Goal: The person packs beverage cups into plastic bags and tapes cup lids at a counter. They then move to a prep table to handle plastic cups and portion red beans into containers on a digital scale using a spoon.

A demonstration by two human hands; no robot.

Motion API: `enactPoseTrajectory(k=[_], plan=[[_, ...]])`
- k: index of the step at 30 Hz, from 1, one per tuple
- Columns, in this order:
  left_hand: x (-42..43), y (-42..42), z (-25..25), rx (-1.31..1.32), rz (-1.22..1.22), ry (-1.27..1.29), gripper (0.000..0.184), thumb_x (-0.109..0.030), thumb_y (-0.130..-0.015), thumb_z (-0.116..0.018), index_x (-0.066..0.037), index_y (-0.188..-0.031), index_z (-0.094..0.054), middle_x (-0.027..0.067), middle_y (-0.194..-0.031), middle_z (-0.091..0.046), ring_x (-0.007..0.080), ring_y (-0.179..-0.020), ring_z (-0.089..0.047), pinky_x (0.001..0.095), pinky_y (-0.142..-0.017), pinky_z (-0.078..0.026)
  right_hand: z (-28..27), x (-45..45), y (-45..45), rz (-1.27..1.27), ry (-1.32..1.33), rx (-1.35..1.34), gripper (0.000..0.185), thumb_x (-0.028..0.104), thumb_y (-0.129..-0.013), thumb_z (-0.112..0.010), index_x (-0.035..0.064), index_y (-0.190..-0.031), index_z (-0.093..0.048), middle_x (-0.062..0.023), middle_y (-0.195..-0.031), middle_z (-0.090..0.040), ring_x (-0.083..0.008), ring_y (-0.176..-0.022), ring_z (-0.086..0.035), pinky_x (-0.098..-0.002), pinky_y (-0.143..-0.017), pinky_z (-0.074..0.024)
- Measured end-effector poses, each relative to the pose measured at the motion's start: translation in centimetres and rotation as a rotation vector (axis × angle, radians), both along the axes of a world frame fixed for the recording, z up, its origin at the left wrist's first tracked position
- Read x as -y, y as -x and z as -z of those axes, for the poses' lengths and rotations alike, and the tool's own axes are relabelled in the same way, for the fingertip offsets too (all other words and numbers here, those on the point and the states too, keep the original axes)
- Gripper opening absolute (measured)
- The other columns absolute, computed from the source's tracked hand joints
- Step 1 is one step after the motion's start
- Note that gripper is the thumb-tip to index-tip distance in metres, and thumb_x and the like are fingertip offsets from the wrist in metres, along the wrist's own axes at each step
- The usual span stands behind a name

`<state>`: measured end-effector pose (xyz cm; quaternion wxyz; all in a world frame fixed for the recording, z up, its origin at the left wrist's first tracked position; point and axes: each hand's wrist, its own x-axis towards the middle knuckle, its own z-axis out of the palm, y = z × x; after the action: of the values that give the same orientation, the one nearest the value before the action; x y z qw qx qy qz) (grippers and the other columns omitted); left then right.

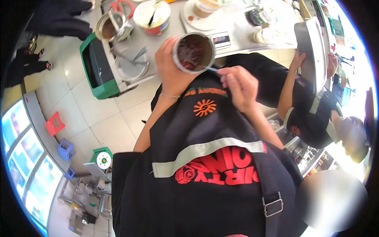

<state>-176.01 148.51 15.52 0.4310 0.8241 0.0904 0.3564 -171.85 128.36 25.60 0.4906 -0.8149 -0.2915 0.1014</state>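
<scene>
My left hand (169, 65) is wrapped round a metal cup (209, 48), tilted so that its mouth faces me. Dark reddish, wet-looking contents (190, 52) lie inside; what they are I cannot tell. Between the fingers of my right hand (241, 85) is the handle of a spoon (211, 69). Its far end goes into the cup over the lower rim and is hidden there. Both hands are in front of my black apron (177, 114), close to the edge of the metal table (244, 44).
Behind the cup are a scale (222, 39), a white plate (189, 21) and a labelled tub (166, 27). A metal container with utensils (131, 69) stands left, near a green bin (112, 90). At right, a co-worker (312, 122) holds a metal tray (310, 43).
</scene>
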Motion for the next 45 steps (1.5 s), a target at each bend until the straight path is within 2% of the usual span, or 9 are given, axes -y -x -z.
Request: enactPoseTrajectory(k=[5,7,11,13,26,35,43,44,45], plan=[[-0.6,0.0,0.2,-0.091,0.012,0.069,0.117,-0.026,-0.054,-0.105,-0.004,-0.149,-0.040,0.0128,-0.140,-0.054,0.0282,-0.130,-0.057,0.0407,-0.112,-0.045,0.1,-0.4,-1.1,-0.091,-0.081,0.068,0.016,-0.001,-0.094,-0.067,0.0012,-0.108,-0.075,-0.0118,-0.089,-0.069,-0.0233,-0.070,-0.065,-0.0342,-0.064,-0.0533],[-0.7,-0.3,-0.6,-0.100,0.045,0.046,0.116,-0.022,-0.055,-0.105,-0.003,-0.149,-0.039,0.0136,-0.140,-0.053,0.0263,-0.129,-0.057,0.0388,-0.110,-0.047,0.7,-0.9,-1.8,-0.044,-0.130,0.089,0.019,0.004,-0.103,-0.057,-0.0022,-0.108,-0.073,-0.0085,-0.079,-0.067,-0.0144,-0.066,-0.064,-0.0290,-0.062,-0.0523],[-0.9,-1.2,0.0,-0.186,0.015,0.111,0.118,-0.025,-0.052,-0.104,-0.003,-0.149,-0.041,0.0137,-0.140,-0.054,0.0294,-0.129,-0.057,0.0415,-0.112,-0.045,2.3,-1.8,-3.1,0.329,-0.343,-0.516,0.025,0.015,-0.110,-0.053,-0.0009,-0.106,-0.072,-0.0004,-0.073,-0.063,-0.0062,-0.061,-0.056,-0.0245,-0.057,-0.0451],[-0.8,-2.1,-1.2,-0.243,-0.009,-0.117,0.117,-0.028,-0.051,-0.104,-0.003,-0.148,-0.045,0.0137,-0.140,-0.055,0.0324,-0.131,-0.055,0.0443,-0.113,-0.041,3.2,-1.9,-4.5,0.378,-0.428,-0.681,0.028,0.018,-0.111,-0.051,-0.0001,-0.107,-0.071,0.0005,-0.072,-0.062,-0.0060,-0.060,-0.055,-0.0233,-0.057,-0.0430],[-0.5,-5.3,-2.7,-0.221,-0.089,-0.098,0.108,-0.031,-0.052,-0.100,-0.006,-0.144,-0.049,0.0152,-0.136,-0.062,0.0378,-0.125,-0.058,0.0494,-0.107,-0.043,1.3,-0.5,-11.7,0.413,-0.580,-0.752,0.032,0.026,-0.112,-0.053,-0.0003,-0.106,-0.069,-0.0005,-0.074,-0.059,-0.0094,-0.061,-0.055,-0.0228,-0.059,-0.0432],[-0.3,-5.1,-2.1,-0.257,-0.125,0.032,0.111,-0.022,-0.048,-0.100,-0.006,-0.145,-0.049,0.0155,-0.136,-0.060,0.0384,-0.127,-0.057,0.0487,-0.109,-0.043,-2.3,0.6,-18.2,0.449,-0.701,-0.578,0.031,0.025,-0.112,-0.054,-0.0012,-0.108,-0.069,-0.0006,-0.075,-0.059,-0.0099,-0.062,-0.055,-0.0240,-0.060,-0.0433],[-0.2,-4.0,-1.5,-0.254,-0.136,0.106,0.114,-0.019,-0.047,-0.102,-0.005,-0.146,-0.048,0.0150,-0.138,-0.057,0.0380,-0.128,-0.055,0.0482,-0.109,-0.044,-3.4,-3.4,-21.1,0.241,-0.233,-0.176,0.024,0.017,-0.110,-0.055,-0.0001,-0.109,-0.072,-0.0030,-0.076,-0.064,-0.0069,-0.065,-0.061,-0.0242,-0.063,-0.0482],[-0.5,-3.7,-1.5,-0.316,-0.123,0.006,0.112,-0.028,-0.059,-0.103,0.000,-0.148,-0.040,0.0163,-0.140,-0.055,0.0300,-0.128,-0.059,0.0419,-0.111,-0.048,-3.8,-3.9,-21.0,0.228,-0.165,-0.118,0.023,0.017,-0.109,-0.056,0.0005,-0.109,-0.072,-0.0043,-0.076,-0.065,-0.0069,-0.065,-0.061,-0.0241,-0.062,-0.0484],[-0.4,-3.8,-1.4,-0.320,-0.120,0.017,0.112,-0.028,-0.059,-0.103,0.000,-0.148,-0.040,0.0163,-0.140,-0.055,0.0300,-0.128,-0.059,0.0419,-0.111,-0.048,-4.1,-4.2,-21.0,0.216,-0.098,-0.060,0.021,0.016,-0.108,-0.057,0.0011,-0.108,-0.072,-0.0056,-0.076,-0.067,-0.0069,-0.065,-0.062,-0.0240,-0.062,-0.0486]])
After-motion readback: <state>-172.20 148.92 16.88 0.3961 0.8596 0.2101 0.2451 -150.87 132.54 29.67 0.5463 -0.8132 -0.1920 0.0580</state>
